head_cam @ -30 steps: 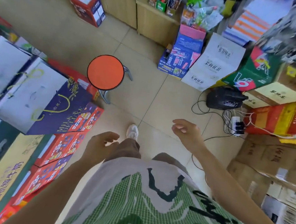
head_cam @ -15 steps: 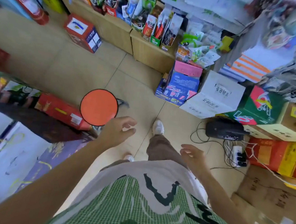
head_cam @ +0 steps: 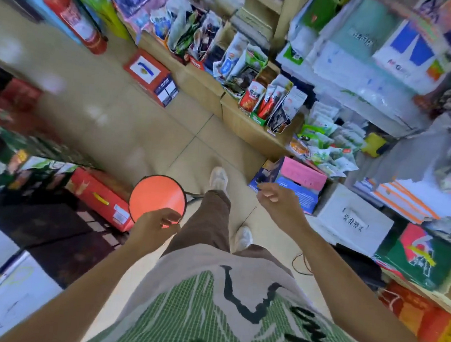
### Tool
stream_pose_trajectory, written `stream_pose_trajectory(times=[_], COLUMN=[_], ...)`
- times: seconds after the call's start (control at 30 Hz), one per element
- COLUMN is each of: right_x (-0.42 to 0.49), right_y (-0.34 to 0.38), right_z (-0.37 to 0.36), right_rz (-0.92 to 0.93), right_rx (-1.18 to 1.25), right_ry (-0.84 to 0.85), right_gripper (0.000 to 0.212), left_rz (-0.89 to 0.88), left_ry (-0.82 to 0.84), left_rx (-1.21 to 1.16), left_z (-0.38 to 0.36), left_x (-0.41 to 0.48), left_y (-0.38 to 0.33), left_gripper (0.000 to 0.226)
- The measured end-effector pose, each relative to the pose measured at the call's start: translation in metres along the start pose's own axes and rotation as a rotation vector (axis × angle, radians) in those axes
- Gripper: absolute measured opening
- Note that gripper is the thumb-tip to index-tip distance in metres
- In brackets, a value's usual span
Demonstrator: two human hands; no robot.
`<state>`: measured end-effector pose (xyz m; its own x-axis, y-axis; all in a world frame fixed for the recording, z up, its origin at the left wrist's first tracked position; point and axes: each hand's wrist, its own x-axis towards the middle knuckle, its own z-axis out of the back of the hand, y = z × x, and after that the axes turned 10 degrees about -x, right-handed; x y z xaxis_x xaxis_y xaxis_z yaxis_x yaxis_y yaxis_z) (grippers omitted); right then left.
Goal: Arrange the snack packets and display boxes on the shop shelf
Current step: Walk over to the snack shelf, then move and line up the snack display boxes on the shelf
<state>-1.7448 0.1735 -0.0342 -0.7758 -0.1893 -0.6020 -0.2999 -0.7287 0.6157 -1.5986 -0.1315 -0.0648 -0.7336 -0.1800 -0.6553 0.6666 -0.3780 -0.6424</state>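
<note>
Hands: our left hand (head_cam: pixel 156 223) hangs over the near rim of the orange stool (head_cam: pixel 157 196), fingers loosely curled and empty; our right hand (head_cam: pixel 279 203), right of the stool, is also slack and holds nothing
Floor: a red carton (head_cam: pixel 98 197) lies just left of the stool; a pink and blue box (head_cam: pixel 300 182) stands to its right
Shelf: beyond the stool runs the low wooden shelf (head_cam: pixel 239 128), where snack packets (head_cam: pixel 267 97) lean in display boxes (head_cam: pixel 258 120)
Progress: we judge the arranging not yet started; we are only approaching, and every packet and box is left to sort
Change: since half a second ago the shelf fills more of our view, the stool sits lower, and our left hand has swung from its right side to over it
</note>
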Motion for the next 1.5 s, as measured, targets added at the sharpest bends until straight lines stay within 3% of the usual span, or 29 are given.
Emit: stream_pose_trajectory(times=[0.1, 0.33, 0.43, 0.53, 0.83, 1.2, 1.5], right_x=[0.047, 0.127, 0.146, 0.161, 0.246, 0.373, 0.437], right_y=[0.032, 0.068, 0.066, 0.068, 0.068, 0.158, 0.195], right_z=[0.010, 0.034, 0.048, 0.066, 0.080, 0.073, -0.040], right_rz=[0.025, -0.117, -0.237, -0.283, -0.338, -0.161, -0.218], right_rx=[-0.056, -0.131, -0.045, 0.029, 0.203, 0.236, 0.111], right_ry=[0.010, -0.019, -0.037, -0.051, -0.064, -0.104, -0.175], right_gripper=[0.019, 0.024, 0.024, 0.021, 0.017, 0.027, 0.045], left_rz=[-0.016, -0.124, -0.209, -0.259, -0.399, -0.177, -0.297], left_ry=[-0.032, 0.062, 0.102, 0.150, 0.260, 0.336, 0.411], left_rx=[-0.006, -0.028, -0.009, 0.033, 0.304, 0.608, 0.496], left_z=[0.020, 0.073, 0.089, 0.102, 0.118, 0.205, 0.225], left_x=[0.045, 0.174, 0.216, 0.253, 0.355, 0.429, 0.556], left_y=[-0.017, -0.115, -0.161, -0.211, -0.299, -0.263, -0.179], left_gripper=[0.031, 0.011, 0.037, 0.023, 0.018, 0.012, 0.026])
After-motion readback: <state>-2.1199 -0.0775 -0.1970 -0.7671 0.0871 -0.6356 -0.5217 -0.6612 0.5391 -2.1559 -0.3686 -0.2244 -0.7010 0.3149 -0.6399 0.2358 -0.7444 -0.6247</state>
